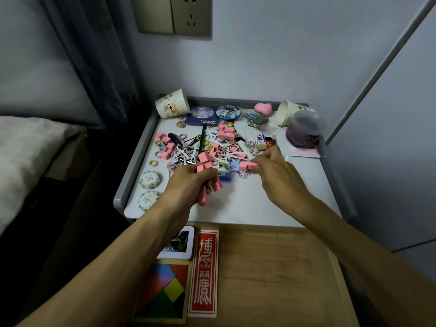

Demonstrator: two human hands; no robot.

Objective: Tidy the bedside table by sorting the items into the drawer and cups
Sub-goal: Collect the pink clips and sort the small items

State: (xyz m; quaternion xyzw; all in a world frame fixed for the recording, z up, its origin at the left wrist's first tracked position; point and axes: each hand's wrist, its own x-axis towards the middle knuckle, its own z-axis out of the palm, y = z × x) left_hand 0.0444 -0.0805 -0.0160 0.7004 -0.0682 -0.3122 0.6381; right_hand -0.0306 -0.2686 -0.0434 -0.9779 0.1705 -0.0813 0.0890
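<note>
The bedside table (271, 204) carries a heap of small items (207, 147): pink erasers, hair rings, white floss picks and hairpins. My left hand (188, 185) grips a bunch of pink erasers (207, 182) above the table's front middle. My right hand (276, 171) pinches one pink eraser (250, 165) at the heap's right edge. A paper cup (172, 103) lies tipped at the back left, and a second paper cup (289, 112) lies on its side at the back right. The open wooden drawer (271, 267) is pulled out below the table.
In the drawer lie a tangram puzzle (165, 291), a red box with characters (204, 272) and a white tin (181, 244). Two round soaps (151, 180) sit at the table's left front. A lidded plastic tub (304, 128) stands back right. A bed (26, 147) is left.
</note>
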